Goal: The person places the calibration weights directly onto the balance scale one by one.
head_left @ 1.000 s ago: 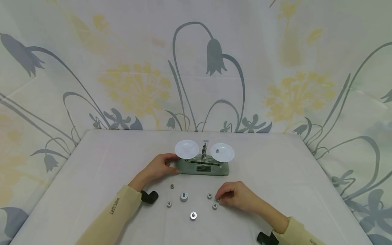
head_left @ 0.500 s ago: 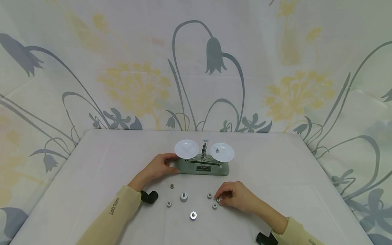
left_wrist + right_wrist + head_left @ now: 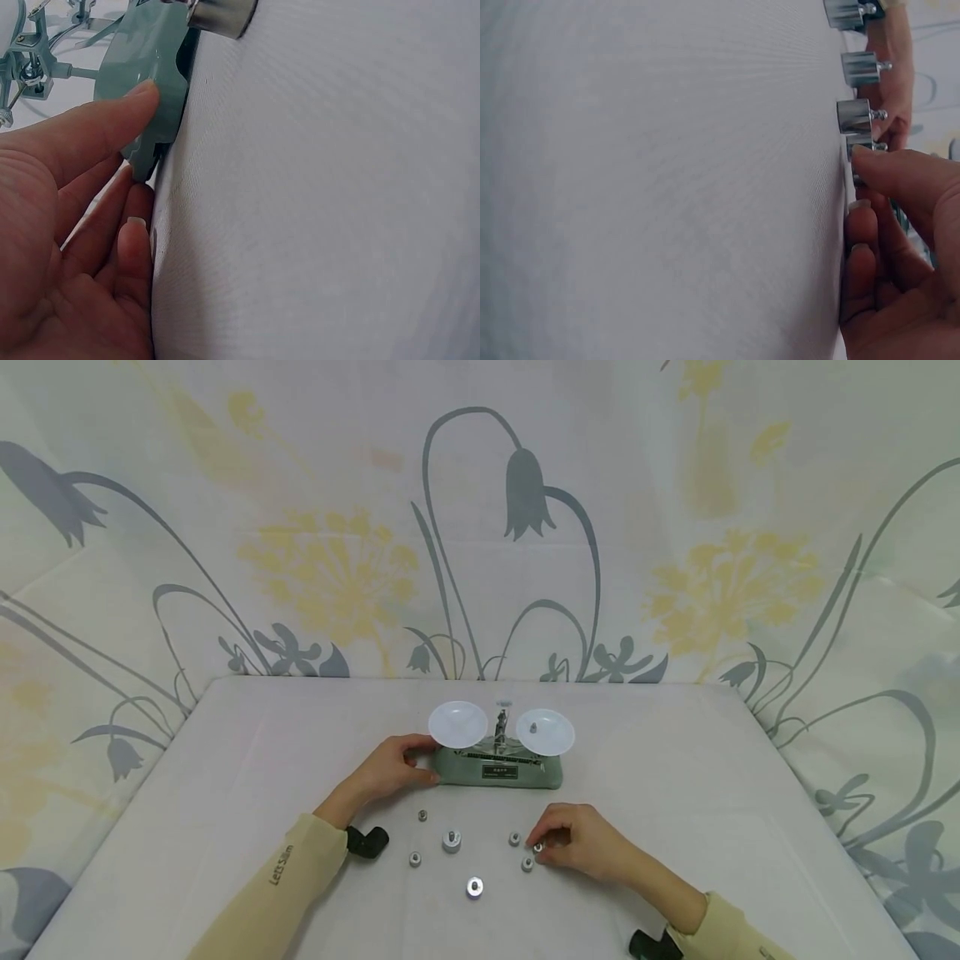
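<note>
While flowery fabric (image 3: 480, 552) backs our white table (image 3: 300, 718), we've got left hand (image 3: 384, 768) gripping the green balance (image 3: 498, 781) by its left end, six weights (image 3: 452, 842) in front, a seventh weight (image 3: 533, 728) on its right pan (image 3: 553, 744), right hand (image 3: 577, 841) pinching an eighth weight (image 3: 537, 848) front-right.

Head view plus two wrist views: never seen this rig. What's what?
No robot: just a person's bare left hand and right hand. The wide picture is from a head-worn camera; the close-ups, where the white surface looks turned on edge, are from one camera on each wrist. On that surface are a green balance scale with two white pans, and six loose metal weights. Another weight sits in the right-hand pan. The left hand grips one end of the scale; the right hand pinches a further small weight.
</note>
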Motion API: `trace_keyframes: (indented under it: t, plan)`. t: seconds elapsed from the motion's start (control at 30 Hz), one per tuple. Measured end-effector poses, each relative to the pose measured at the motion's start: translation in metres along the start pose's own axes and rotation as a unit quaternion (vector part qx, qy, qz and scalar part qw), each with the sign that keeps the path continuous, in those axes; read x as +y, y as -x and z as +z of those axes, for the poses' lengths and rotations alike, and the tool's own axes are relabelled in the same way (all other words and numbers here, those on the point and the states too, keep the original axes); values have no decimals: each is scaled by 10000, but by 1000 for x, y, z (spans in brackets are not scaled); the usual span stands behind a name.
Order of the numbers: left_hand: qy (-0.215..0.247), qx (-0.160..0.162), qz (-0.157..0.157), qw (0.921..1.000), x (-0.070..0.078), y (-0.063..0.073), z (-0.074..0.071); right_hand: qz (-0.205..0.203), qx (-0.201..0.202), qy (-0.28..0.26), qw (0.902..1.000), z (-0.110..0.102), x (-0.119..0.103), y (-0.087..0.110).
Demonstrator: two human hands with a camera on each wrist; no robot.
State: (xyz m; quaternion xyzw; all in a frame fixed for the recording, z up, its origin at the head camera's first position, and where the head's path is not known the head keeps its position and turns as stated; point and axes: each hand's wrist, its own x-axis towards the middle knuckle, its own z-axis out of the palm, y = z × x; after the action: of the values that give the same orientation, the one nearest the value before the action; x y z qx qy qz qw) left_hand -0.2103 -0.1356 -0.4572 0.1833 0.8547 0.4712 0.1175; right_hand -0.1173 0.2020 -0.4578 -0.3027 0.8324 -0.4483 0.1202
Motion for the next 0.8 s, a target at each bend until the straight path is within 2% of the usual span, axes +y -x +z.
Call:
trace_keyframes:
  t: [0.37,0.8]
  plan:
    - [12,-21,50,10000,0,-1,1,193,178,-19,9997,-3,-2,3]
    - [27,28,-72,10000,0,0,0,15,309,-64,9995,-8,2,2]
